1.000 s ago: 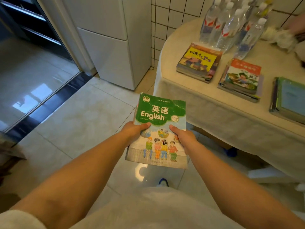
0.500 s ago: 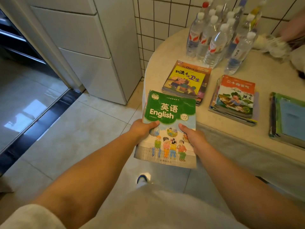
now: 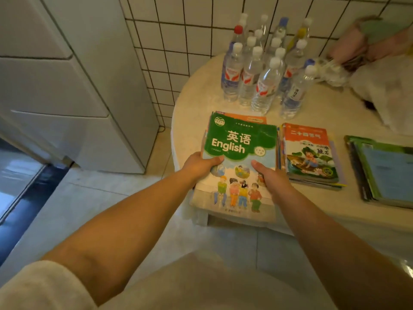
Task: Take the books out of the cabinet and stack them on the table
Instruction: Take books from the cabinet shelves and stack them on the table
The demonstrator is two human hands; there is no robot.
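A green English textbook (image 3: 240,151) is held flat over the left stack of books (image 3: 257,119) on the round table (image 3: 196,104); only an orange strip of that stack shows behind it. My left hand (image 3: 201,165) grips the book's left edge, thumb on the cover. My right hand (image 3: 269,175) holds the right side, thumb on top. A second stack topped by an orange-and-green picture book (image 3: 309,153) lies just to the right. A third stack with a green-blue cover (image 3: 386,171) lies further right.
Several water bottles (image 3: 263,70) stand at the table's back by the tiled wall. A crumpled cloth and pink bundle (image 3: 375,70) lie at the back right. A white cabinet (image 3: 73,86) stands left of the table. A dark door threshold (image 3: 29,198) crosses the floor at left.
I have stepped up to the table; both hands have carried the English book forward, from over the floor to above the left stack, which it now covers.
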